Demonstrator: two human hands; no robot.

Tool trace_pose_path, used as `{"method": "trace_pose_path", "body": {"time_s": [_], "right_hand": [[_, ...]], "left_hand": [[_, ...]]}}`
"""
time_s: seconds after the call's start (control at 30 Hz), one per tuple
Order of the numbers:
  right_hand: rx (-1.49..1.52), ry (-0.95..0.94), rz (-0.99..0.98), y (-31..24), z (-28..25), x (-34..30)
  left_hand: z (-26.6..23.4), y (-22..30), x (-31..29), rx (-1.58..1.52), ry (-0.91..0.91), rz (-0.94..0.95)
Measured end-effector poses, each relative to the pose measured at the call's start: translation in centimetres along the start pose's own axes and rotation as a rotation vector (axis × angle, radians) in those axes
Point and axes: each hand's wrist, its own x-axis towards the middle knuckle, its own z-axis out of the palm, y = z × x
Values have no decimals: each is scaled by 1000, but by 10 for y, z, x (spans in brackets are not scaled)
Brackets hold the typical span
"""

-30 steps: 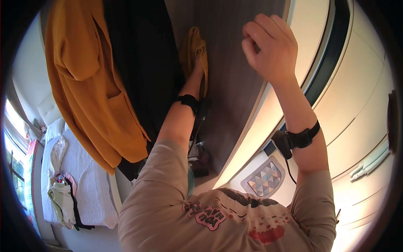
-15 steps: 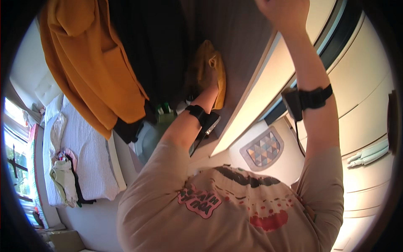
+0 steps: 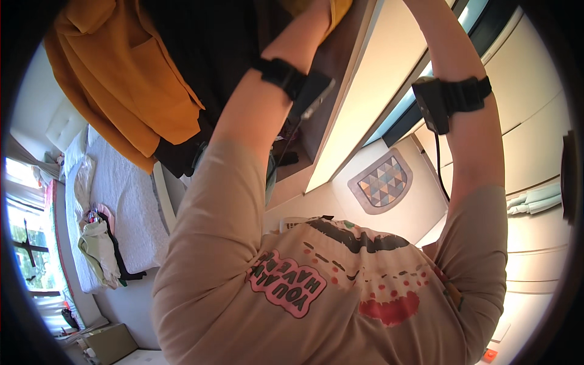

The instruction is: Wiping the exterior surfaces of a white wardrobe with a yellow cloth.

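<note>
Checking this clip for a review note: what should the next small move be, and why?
Perhaps tilt the head up slightly: the left forearm and right forearm both run past the top edge, so neither hand shows, and the mustard cloth by the left one is cut off too.

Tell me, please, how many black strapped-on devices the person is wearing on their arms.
2: one black strapped-on device on the left forearm and a matching device on the right forearm. Any beyond the top edge would be hidden.
</note>
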Motion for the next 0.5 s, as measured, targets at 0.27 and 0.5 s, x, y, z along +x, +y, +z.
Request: {"method": "trace_pose_path", "body": {"time_s": [0.27,0.5], "right_hand": [[157,-111,22,-33,0,-54],[229,-115,319,-66,-18,-116]], "left_hand": [[-14,-24,-224,283,-57,-95],[-5,-26,-291,313,-84,-367]]}}
